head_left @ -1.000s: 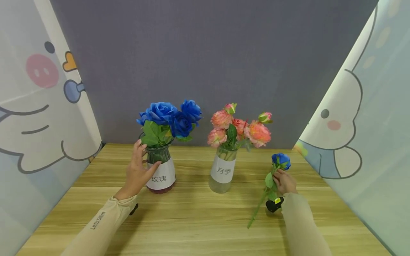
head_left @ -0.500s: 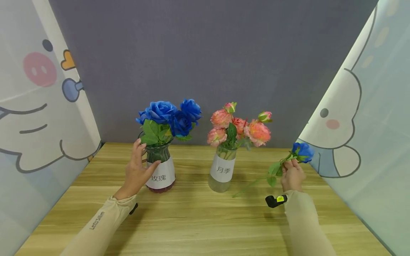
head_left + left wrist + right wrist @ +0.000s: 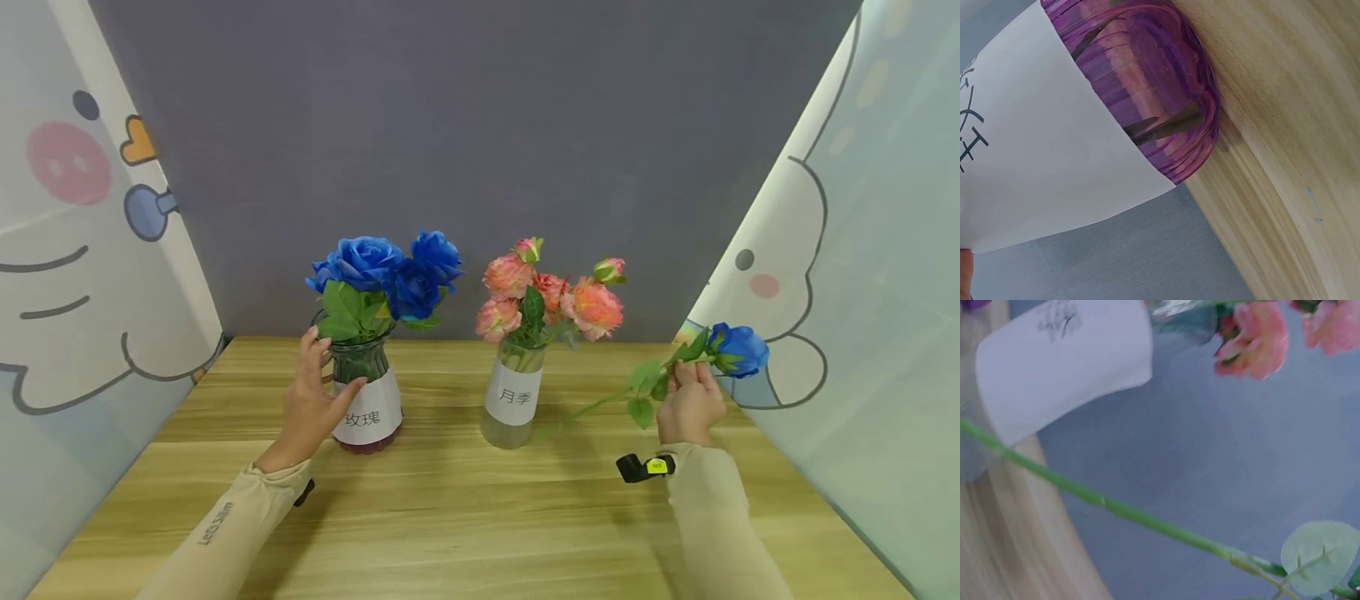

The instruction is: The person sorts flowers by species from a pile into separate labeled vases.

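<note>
A single artificial blue rose (image 3: 738,350) on a green stem (image 3: 1147,521) is pinched by my right hand (image 3: 692,404) just below the bloom. Its stem slants down and left toward the clear vase, and the stem's lower end overlaps that vase in the right wrist view. At the left, my left hand (image 3: 309,406) rests with spread fingers against a ribbed glass vase (image 3: 360,362) that has a purple base (image 3: 1147,81) and a white paper label (image 3: 1060,144). Several blue roses (image 3: 367,262) with leaves stand in this vase.
In the middle stands a clear glass vase (image 3: 506,432) with its own white label (image 3: 513,393), holding several coral-pink flowers (image 3: 592,308). Both vases are on a wooden table (image 3: 480,533), with a grey panel (image 3: 487,125) behind and cartoon-printed panels (image 3: 870,333) at both sides.
My right hand has raised the blue rose and turned it from near upright to leaning right, its stem end swinging left. My left hand stays at its vase. The head view has shifted slightly.
</note>
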The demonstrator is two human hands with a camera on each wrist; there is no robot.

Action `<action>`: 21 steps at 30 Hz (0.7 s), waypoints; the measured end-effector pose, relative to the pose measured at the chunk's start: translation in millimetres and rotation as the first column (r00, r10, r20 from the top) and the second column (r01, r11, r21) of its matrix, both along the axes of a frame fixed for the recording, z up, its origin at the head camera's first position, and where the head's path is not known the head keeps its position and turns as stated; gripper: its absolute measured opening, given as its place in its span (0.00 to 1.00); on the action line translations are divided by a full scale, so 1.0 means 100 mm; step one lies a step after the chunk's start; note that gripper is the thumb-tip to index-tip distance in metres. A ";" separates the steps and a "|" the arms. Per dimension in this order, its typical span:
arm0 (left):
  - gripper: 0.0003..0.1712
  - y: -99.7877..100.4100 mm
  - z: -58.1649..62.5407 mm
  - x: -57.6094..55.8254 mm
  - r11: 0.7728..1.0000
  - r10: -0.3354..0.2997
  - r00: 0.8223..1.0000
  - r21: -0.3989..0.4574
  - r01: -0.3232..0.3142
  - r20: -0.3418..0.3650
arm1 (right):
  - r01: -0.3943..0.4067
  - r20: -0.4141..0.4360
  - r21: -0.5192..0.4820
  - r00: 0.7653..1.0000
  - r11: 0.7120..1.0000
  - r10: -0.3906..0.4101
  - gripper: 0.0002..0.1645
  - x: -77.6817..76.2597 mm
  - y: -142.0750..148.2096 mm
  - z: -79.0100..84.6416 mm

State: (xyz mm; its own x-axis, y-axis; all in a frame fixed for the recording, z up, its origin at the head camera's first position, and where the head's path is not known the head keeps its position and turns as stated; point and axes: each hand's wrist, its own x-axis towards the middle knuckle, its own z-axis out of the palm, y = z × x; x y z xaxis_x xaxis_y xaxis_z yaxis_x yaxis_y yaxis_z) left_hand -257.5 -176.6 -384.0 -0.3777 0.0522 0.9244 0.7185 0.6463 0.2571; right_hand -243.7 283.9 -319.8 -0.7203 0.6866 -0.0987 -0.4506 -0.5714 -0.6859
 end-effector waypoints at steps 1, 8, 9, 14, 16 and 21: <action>0.41 0.00 0.00 0.01 1.000 0.004 1.000 0.001 -0.004 -0.001 | 0.014 -0.018 -0.012 1.000 1.000 -0.014 0.36 0.01 -0.01 0.03; 0.41 -0.01 0.01 0.02 1.000 0.004 1.000 0.005 -0.004 -0.001 | 0.039 -0.185 -0.178 0.980 0.983 -0.073 0.38 0.13 -0.02 0.19; 0.41 -0.01 0.01 0.02 1.000 0.002 1.000 0.005 -0.002 0.000 | 0.030 -0.202 -0.193 0.977 0.981 -0.069 0.38 0.15 -0.02 0.21; 0.41 -0.01 0.00 0.02 1.000 -0.003 1.000 -0.002 0.003 0.008 | 0.000 -0.263 -0.272 0.962 0.962 -0.074 0.39 0.21 -0.01 0.32; 0.41 -0.02 0.00 0.01 1.000 -0.002 1.000 -0.006 0.002 0.012 | -0.007 -0.283 -0.300 0.956 0.954 -0.082 0.39 0.22 -0.02 0.35; 0.41 -0.02 0.01 0.02 1.000 -0.004 1.000 -0.005 0.004 0.012 | -0.014 -0.312 -0.331 0.945 0.943 -0.096 0.39 0.27 -0.04 0.39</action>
State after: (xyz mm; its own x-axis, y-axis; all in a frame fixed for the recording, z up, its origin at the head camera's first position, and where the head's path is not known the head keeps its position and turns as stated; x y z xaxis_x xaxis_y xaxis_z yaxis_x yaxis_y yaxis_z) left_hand -255.7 -178.9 -383.1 -0.3884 0.0582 0.9197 0.7179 0.6448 0.2624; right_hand -217.1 279.6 -281.1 -0.7224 0.6855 -0.0903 -0.6420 -0.7135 -0.2807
